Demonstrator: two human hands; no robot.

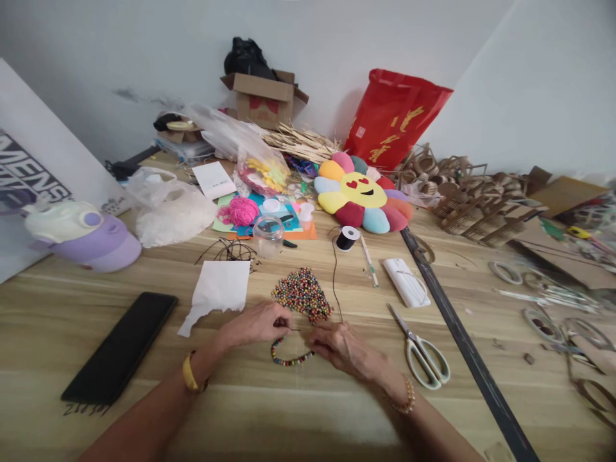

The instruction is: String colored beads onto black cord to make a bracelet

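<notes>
One bead strand [290, 362] | curved between left grip [268, 321] and right grip [344, 344]

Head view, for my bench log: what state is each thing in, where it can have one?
Beaded string: curved, beads threaded
Loose beads: heaped, unstrung
Left hand: fingers bent
Right hand: fingers bent
Scissors: flat, seemingly shut
Spool: thread partly unwound
Jar: upright
Cardboard box: flaps open
Phone-like slab: face dark
White paper: edge torn
Pink yarn: balled
</notes>
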